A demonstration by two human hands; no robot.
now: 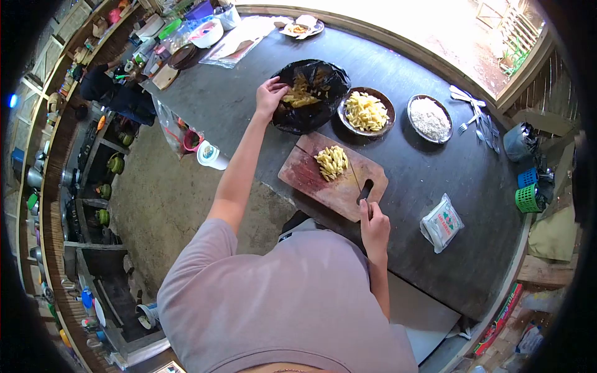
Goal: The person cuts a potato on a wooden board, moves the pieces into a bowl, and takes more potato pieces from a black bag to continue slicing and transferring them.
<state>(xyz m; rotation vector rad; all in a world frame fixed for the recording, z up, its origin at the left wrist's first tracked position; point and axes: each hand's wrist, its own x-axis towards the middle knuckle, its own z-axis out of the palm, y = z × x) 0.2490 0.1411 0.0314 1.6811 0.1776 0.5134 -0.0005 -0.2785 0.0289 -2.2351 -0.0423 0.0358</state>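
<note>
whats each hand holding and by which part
Right hand grips the knife by its handle; left hand touches the black bag at its rim, grip unclear.

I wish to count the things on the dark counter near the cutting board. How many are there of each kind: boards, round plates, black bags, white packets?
Cutting board: 1
Round plates: 2, plate of yellow pieces and plate of white shreds
Black bag: 1
White packet: 1
Total: 5

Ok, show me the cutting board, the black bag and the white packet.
cutting board (305,175): head view, bare wood left of the cut pieces.
black bag (328,79): head view, its upper right side.
white packet (442,222): head view, middle of its face.
</note>
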